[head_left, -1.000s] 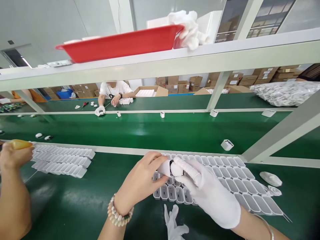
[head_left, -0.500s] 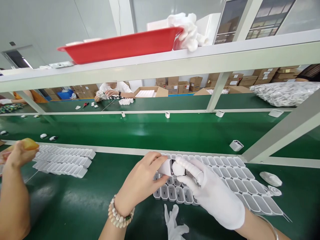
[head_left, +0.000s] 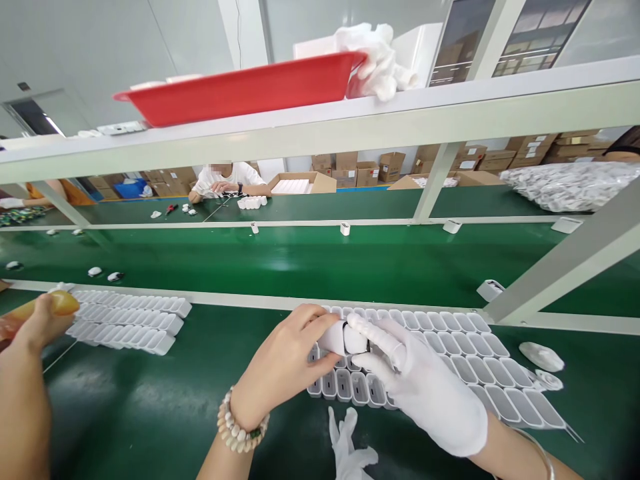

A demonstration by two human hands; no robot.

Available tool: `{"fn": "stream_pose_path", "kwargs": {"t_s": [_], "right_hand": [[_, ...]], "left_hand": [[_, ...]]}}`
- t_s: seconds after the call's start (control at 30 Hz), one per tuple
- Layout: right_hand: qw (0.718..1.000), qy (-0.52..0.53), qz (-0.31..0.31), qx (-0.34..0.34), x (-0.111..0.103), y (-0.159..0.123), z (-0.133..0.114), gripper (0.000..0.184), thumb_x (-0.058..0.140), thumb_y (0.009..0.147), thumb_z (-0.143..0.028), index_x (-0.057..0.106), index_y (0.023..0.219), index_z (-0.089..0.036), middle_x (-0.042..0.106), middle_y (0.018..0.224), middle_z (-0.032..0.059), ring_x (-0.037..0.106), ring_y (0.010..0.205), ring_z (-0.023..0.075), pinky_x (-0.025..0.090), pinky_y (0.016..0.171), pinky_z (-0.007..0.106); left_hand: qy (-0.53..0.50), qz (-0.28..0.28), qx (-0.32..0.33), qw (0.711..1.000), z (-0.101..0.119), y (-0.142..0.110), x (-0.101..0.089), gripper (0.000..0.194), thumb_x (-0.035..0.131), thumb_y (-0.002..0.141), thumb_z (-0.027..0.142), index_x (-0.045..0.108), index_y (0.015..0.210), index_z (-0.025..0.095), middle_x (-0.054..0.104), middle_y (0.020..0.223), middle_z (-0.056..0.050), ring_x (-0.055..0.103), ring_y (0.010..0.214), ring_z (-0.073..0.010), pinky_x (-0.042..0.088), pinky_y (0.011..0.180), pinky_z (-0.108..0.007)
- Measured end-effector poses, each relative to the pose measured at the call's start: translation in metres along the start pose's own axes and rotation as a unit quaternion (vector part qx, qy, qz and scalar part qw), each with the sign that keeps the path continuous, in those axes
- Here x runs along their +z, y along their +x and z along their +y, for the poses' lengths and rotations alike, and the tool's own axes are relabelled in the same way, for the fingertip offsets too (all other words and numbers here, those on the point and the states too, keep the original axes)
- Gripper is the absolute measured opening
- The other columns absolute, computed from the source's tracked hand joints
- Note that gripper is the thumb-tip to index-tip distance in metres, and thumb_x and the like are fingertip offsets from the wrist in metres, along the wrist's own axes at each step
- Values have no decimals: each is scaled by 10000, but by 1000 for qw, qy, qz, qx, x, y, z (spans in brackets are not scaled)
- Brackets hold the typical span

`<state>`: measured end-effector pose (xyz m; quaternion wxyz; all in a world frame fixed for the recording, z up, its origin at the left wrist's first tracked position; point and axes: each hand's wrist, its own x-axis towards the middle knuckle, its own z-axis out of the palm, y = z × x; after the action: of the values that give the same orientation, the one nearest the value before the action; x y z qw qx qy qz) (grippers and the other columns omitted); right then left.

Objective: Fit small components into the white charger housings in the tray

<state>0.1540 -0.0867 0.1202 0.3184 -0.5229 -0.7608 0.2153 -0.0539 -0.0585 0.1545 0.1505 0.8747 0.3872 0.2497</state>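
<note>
My left hand [head_left: 287,357], bare with a beaded bracelet, is closed on a white plastic housing [head_left: 332,338]. My right hand [head_left: 417,373], in a white glove, pinches a rounded white part [head_left: 354,339] with a dark edge. That part sits at the open end of the housing, partly inside it; gloved fingers hide its far side. Under both hands stand rows of open white housings [head_left: 360,389], several showing a dark slot in the bottom. An empty white glove [head_left: 347,447] lies on the green table just below them.
A co-worker's hand [head_left: 43,327] holds a yellow-handled tool [head_left: 63,303] at left, by more housing rows [head_left: 130,320]. The green belt [head_left: 300,263] beyond carries spaced white pieces. Overhead runs a shelf with a red tray [head_left: 240,90]; a slanted post [head_left: 560,267] stands right.
The rounded white part has gone deeper into the housing, and less dark edge shows. Pieces on the belt have shifted right. The co-worker's hand at left has moved slightly.
</note>
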Motion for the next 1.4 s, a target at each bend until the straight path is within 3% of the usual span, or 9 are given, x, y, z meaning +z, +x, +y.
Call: {"fn": "stream_pose_path", "kwargs": {"t_s": [0.13, 0.23, 0.37, 0.57, 0.8, 1.0, 1.13, 1.23, 1.4], "right_hand": [[994, 23, 91, -63, -2, 2, 2, 441, 605, 910, -346, 502, 1337, -322, 706, 1114, 53, 701, 957, 253, 598, 832, 440], [985, -1, 141, -104, -4, 2, 2, 363, 651, 884, -435, 588, 1219, -311, 720, 1051, 60, 707, 892, 260, 604, 778, 436], [989, -60, 105, -87, -6, 1, -5, 190, 710, 835, -448, 698, 965, -310, 714, 929, 37, 701, 798, 254, 610, 645, 384], [992, -88, 49, -82, -11, 0, -15, 103, 732, 802, -350, 670, 846, -280, 680, 870, 23, 673, 750, 226, 579, 570, 327], [989, -89, 43, -107, -11, 6, -18, 172, 653, 849, -389, 596, 785, -240, 580, 688, -12, 566, 565, 164, 506, 520, 302], [989, -77, 65, -108, -5, 6, -14, 208, 628, 855, -417, 580, 778, -230, 599, 700, 1, 577, 582, 169, 510, 532, 306], [993, -28, 77, -84, -3, 7, -12, 230, 555, 914, -416, 652, 829, -226, 679, 799, 41, 645, 673, 196, 545, 602, 333], [995, 43, 81, -32, -3, 14, -6, 272, 516, 943, -397, 714, 834, -245, 719, 820, 35, 682, 733, 201, 555, 650, 327], [988, 117, 65, 78, -3, 42, 28, 300, 608, 871, -442, 767, 874, -188, 756, 797, 59, 709, 723, 228, 571, 619, 332]], "left_hand": [[-35, 19, -12, 999, -1, -1, -3, 363, 685, 830, 152, 622, 1178, 237, 631, 1196, -81, 635, 1082, -257, 596, 873, -381], [-59, 34, -14, 998, -1, -2, -5, 322, 694, 833, 173, 641, 1144, 234, 633, 1197, -84, 628, 1100, -261, 593, 891, -383], [-75, 50, -2, 996, 2, -2, -4, 337, 703, 825, 170, 645, 1151, 234, 646, 1175, -79, 642, 1067, -246, 596, 890, -366], [-87, 73, 17, 993, 2, -1, -1, 350, 707, 832, 188, 633, 1173, 221, 662, 1146, -85, 650, 1042, -240, 588, 903, -370], [-85, 92, 37, 991, 3, 2, 5, 333, 676, 859, 225, 641, 1190, 230, 697, 1056, -85, 668, 945, -235, 594, 859, -388], [-73, 103, 58, 990, 0, 4, 7, 338, 685, 844, 175, 644, 1177, 216, 706, 1031, -80, 652, 961, -240, 583, 872, -396], [-72, 110, 66, 989, 0, 6, 18, 381, 676, 843, 147, 619, 1215, 207, 690, 1055, -77, 640, 973, -235, 578, 875, -391], [-59, 110, 29, 992, -1, 9, 32, 424, 653, 841, 126, 594, 1251, 218, 663, 1087, -78, 641, 980, -235, 576, 887, -408], [-88, 114, -33, 989, -8, 15, 38, 527, 707, 852, 249, 517, 1344, 231, 612, 1106, -68, 642, 826, -168, 596, 821, -368]]}}
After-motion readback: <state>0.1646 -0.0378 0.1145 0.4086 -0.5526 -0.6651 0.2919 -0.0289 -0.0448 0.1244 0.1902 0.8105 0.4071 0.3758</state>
